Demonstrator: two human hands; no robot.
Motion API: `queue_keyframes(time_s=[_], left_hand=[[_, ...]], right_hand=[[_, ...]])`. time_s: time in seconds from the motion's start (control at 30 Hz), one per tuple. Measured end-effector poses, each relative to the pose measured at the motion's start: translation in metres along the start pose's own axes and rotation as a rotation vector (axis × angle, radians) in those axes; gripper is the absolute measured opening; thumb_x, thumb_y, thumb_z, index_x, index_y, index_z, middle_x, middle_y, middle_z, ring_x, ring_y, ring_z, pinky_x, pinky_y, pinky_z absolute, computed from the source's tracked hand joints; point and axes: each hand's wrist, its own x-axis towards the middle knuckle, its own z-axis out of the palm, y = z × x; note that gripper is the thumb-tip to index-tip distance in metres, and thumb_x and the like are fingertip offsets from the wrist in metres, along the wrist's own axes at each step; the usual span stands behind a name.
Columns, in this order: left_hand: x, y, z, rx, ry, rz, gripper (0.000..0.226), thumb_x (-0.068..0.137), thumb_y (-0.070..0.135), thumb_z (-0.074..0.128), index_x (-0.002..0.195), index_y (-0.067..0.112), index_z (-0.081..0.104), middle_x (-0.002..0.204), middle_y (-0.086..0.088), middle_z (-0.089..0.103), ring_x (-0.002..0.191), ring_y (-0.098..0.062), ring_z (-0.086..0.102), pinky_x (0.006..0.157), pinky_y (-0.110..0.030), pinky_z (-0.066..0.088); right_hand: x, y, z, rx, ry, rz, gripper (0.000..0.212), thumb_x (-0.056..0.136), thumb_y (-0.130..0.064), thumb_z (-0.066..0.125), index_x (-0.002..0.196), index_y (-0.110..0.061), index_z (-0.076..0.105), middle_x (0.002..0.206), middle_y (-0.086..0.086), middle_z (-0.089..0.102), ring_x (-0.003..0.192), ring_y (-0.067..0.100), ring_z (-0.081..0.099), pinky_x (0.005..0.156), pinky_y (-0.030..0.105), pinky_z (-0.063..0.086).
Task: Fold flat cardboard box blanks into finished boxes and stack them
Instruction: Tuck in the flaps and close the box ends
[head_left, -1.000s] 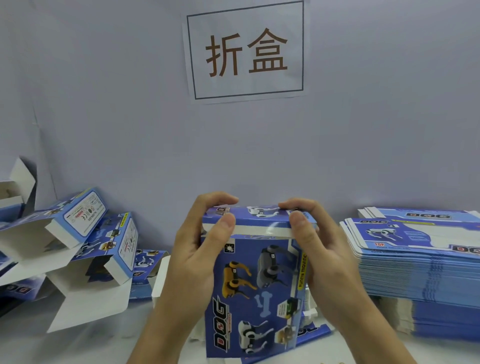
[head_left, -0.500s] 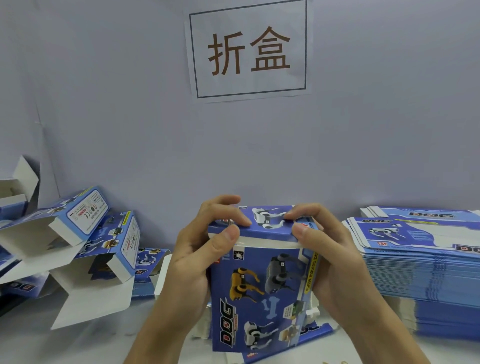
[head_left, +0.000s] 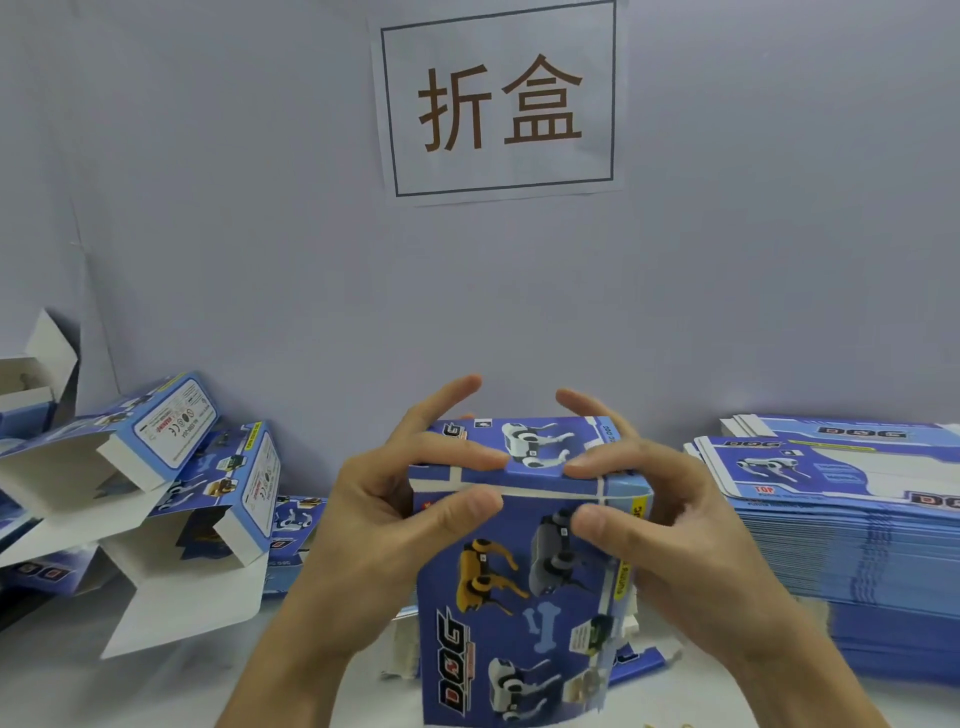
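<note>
Both hands have loosened since half a second ago: left hand (head_left: 384, 525) and right hand (head_left: 670, 525) pinch the upright box (head_left: 524, 587) at its closed top flap, index fingers lifted, near the table's (head_left: 62, 686) front edge

head cam | single view | faces forward toward wall (head_left: 208, 234) | close above hands (head_left: 384, 525) | slightly downward

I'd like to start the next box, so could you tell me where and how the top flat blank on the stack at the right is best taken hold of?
Take the top blank by its near left edge, coming from the left and from above. It lies flat on the stack of blanks, and its edge juts slightly past the sheets below, so fingertips could probably slip under there. That side faces the right hand, now holding the upright box.
</note>
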Motion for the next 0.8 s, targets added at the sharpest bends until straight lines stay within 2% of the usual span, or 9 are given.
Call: queue_keyframes(time_s=[0.17,0.27,0.37,0.47,0.6,0.73,0.8], left_hand=[[-0.001,-0.001,0.004,0.029,0.017,0.031,0.029,0.069,0.053,0.084,0.086,0.03,0.081,0.147,0.015,0.051,0.136,-0.025,0.05,0.072,-0.048,0.062],[-0.001,-0.003,0.006,0.046,0.012,0.053,0.029,0.07,0.053,0.083,0.09,0.031,0.081,0.147,0.016,0.05,0.138,-0.017,0.047,0.072,-0.046,0.062],[-0.001,-0.007,0.007,0.038,0.067,0.068,0.034,0.066,0.051,0.087,0.094,0.034,0.078,0.148,0.015,0.05,0.14,-0.02,0.045,0.075,-0.049,0.061],[0.0,-0.011,0.007,-0.01,0.105,0.086,0.03,0.064,0.046,0.091,0.088,0.033,0.078,0.147,0.01,0.053,0.14,-0.023,0.045,0.079,-0.054,0.059],[0.0,-0.012,0.01,-0.026,0.107,0.102,0.025,0.067,0.044,0.089,0.084,0.029,0.081,0.144,0.006,0.057,0.137,-0.019,0.049,0.076,-0.046,0.061],[0.001,-0.012,0.011,0.019,0.159,0.094,0.027,0.063,0.051,0.089,0.08,0.032,0.08,0.141,0.007,0.059,0.136,-0.019,0.05,0.086,-0.063,0.053],[0.001,-0.011,0.012,0.008,0.164,0.092,0.028,0.062,0.051,0.09,0.082,0.034,0.079,0.142,0.008,0.058,0.137,-0.02,0.049,0.083,-0.058,0.057]], right_hand=[[0.002,0.002,0.003,-0.003,0.061,-0.058,0.031,0.062,-0.043,0.093,0.077,-0.019,0.08,0.143,-0.006,0.055,0.129,0.029,0.057,0.079,0.047,0.06],[0.002,0.004,0.004,-0.007,0.101,-0.072,0.034,0.06,-0.043,0.093,0.071,-0.015,0.077,0.14,-0.002,0.057,0.125,0.03,0.06,0.077,0.043,0.06],[0.003,0.005,0.005,-0.021,0.143,-0.08,0.03,0.06,-0.041,0.092,0.073,-0.018,0.078,0.138,-0.003,0.059,0.123,0.029,0.062,0.076,0.042,0.06],[0.002,0.004,0.004,0.008,0.149,-0.073,0.039,0.056,-0.046,0.094,0.079,-0.019,0.078,0.139,-0.004,0.059,0.122,0.029,0.063,0.074,0.042,0.06],[0.002,0.005,0.001,0.016,0.129,-0.054,0.026,0.066,-0.035,0.088,0.085,-0.022,0.075,0.14,-0.009,0.057,0.121,0.029,0.064,0.073,0.041,0.06],[0.003,0.006,0.001,0.01,0.113,-0.054,0.04,0.06,-0.048,0.092,0.083,-0.02,0.075,0.138,-0.008,0.057,0.12,0.031,0.063,0.074,0.042,0.06],[0.003,0.006,0.001,0.027,0.123,-0.052,0.04,0.059,-0.046,0.093,0.08,-0.017,0.076,0.139,-0.005,0.057,0.12,0.033,0.063,0.074,0.043,0.06]])
